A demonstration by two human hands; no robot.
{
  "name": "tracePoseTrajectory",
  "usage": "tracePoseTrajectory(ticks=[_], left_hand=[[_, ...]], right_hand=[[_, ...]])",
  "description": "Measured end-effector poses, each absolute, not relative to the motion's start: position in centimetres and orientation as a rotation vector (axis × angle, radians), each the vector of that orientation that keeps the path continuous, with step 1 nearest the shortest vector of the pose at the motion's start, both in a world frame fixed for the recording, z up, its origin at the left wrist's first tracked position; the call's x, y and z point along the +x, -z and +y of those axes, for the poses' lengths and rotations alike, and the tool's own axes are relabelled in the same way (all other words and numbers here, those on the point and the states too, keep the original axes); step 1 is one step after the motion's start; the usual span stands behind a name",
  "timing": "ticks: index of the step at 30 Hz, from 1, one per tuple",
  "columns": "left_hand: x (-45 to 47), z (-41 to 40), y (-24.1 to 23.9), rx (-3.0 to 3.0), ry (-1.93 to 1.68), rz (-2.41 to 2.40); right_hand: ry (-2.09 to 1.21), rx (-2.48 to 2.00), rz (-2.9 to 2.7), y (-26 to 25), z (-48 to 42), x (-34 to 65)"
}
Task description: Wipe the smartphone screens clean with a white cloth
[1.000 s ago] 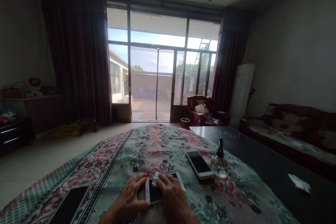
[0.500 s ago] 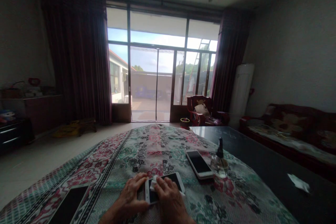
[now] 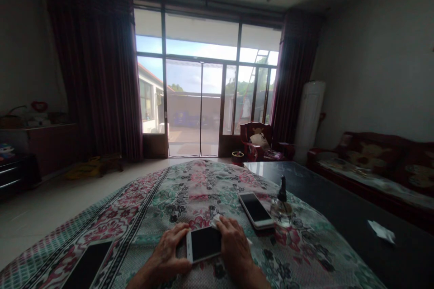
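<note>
Head view: curled left hand (image 3: pixel 168 249) grips phone (image 3: pixel 204 244); flat right hand (image 3: pixel 234 246) presses cloth (image 3: pixel 215 221).

Left hand (image 3: pixel 169 246) steadies the white phone (image 3: pixel 203 244) at its left edge, screen up on the floral cloth (image 3: pixel 152 203). Right hand (image 3: pixel 233 246) presses a white wipe (image 3: pixel 216 221) at the phone's right end. Second phone (image 3: pixel 256 209) far right, just beside a small glass bottle (image 3: pixel 281 205). Dark phone (image 3: pixel 88 264) near left.

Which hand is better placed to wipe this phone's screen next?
Right, likely: the right hand has the white wipe under its fingers at the right end of the phone, while the left hand pins its left end.
</note>
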State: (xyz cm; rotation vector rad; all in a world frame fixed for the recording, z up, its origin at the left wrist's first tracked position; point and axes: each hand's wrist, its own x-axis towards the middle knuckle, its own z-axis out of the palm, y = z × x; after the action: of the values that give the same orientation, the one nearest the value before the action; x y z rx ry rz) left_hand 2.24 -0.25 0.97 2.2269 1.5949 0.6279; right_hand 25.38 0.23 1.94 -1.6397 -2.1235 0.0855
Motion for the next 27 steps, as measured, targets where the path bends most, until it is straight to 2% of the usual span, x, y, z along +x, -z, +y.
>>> tracePoseTrajectory(ticks=[6,14,27], left_hand=[[2.1,-0.1,-0.4,2.230,-0.689,1.579],[2.1,0.5,0.2,2.294,-0.695,1.582],[2.2,-0.2,-0.9,2.230,-0.613,1.587]], right_hand=[[-0.048,-1.649,-2.138,-2.0,-0.3,24.7],[-0.209,-1.178,-2.463,-1.6,-2.0,21.2],[-0.055,-1.684,-2.075,-2.3,0.3,25.6]])
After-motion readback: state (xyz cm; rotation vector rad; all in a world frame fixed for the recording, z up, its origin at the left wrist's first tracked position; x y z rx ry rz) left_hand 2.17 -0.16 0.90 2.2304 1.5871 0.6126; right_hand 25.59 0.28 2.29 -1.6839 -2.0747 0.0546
